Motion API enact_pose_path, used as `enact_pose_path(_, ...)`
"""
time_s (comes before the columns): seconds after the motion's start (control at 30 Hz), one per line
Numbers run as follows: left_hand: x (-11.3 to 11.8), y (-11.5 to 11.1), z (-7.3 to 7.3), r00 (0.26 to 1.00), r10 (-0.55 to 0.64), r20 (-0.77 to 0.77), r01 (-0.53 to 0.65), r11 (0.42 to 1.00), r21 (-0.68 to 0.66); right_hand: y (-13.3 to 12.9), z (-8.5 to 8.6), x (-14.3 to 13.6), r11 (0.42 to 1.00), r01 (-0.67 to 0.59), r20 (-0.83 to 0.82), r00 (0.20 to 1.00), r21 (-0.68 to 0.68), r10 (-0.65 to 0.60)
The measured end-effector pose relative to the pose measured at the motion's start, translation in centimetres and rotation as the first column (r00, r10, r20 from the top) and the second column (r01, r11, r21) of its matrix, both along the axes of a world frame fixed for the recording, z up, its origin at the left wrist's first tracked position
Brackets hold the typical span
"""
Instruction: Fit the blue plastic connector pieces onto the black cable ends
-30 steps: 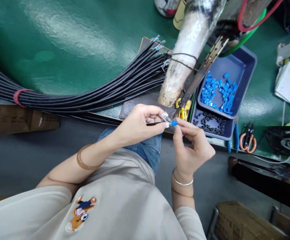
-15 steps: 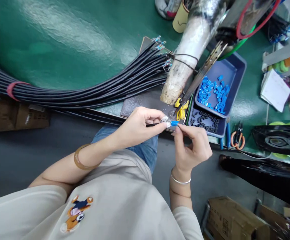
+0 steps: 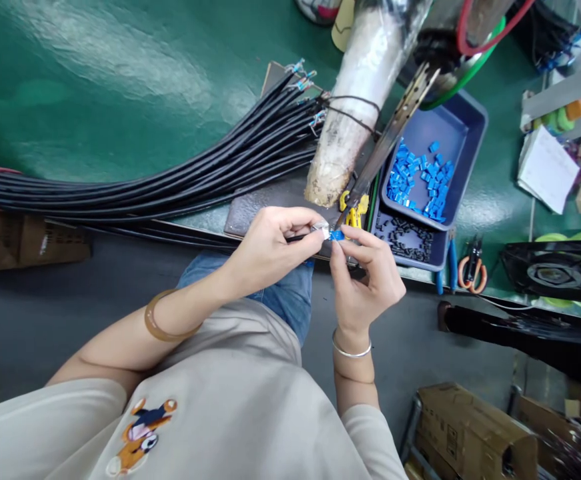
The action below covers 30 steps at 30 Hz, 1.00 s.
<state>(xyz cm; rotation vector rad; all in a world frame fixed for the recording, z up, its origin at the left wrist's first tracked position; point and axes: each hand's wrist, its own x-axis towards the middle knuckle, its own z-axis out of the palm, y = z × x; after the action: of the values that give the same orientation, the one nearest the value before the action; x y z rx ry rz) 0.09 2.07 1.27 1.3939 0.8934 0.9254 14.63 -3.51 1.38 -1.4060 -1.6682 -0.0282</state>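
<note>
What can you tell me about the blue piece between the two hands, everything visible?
The blue piece is small, blocky and bright blue, plastic by its look. It is held sideways in the picture near the green bench, at the end of a black cable, beside whitish material. The right hand's grip pinches its outer end; the left hand's grip holds the cable behind it. Finer details are too small to tell.

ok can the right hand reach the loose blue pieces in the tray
Probably yes: the right hand is near the tray, whose top is open, and nothing seems to cover the loose blue pieces. It pinches a small blue connector, though, so would likely need freeing first.
</note>
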Motion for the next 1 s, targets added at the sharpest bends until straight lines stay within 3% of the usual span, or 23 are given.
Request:
enact_pose_path(0.2,0.2,0.1,0.2,0.999,0.044,-0.011,-0.044,0.999,0.032,0.4,0.1,-0.1,1.0,0.005,-0.043,0.999,0.003,-0.005)
enact_pose_path(0.4,0.2,0.2,0.9,1.0,0.011,0.02,-0.013,0.997,0.077,0.1,0.6,-0.3,0.999,0.04,-0.026,0.999,0.017,-0.039)
enact_pose_path(0.73,-0.3,-0.2,0.4,0.998,-0.065,0.025,0.067,0.996,-0.058,-0.6,0.1,-0.3,1.0,0.013,0.039,0.999,0.025,-0.014)
enact_pose_path(1.0,-0.4,-0.5,0.7,0.993,-0.101,0.054,0.107,0.986,-0.126,-0.8,0.4,0.0,0.997,-0.042,-0.154,0.988,-0.058,0.033)
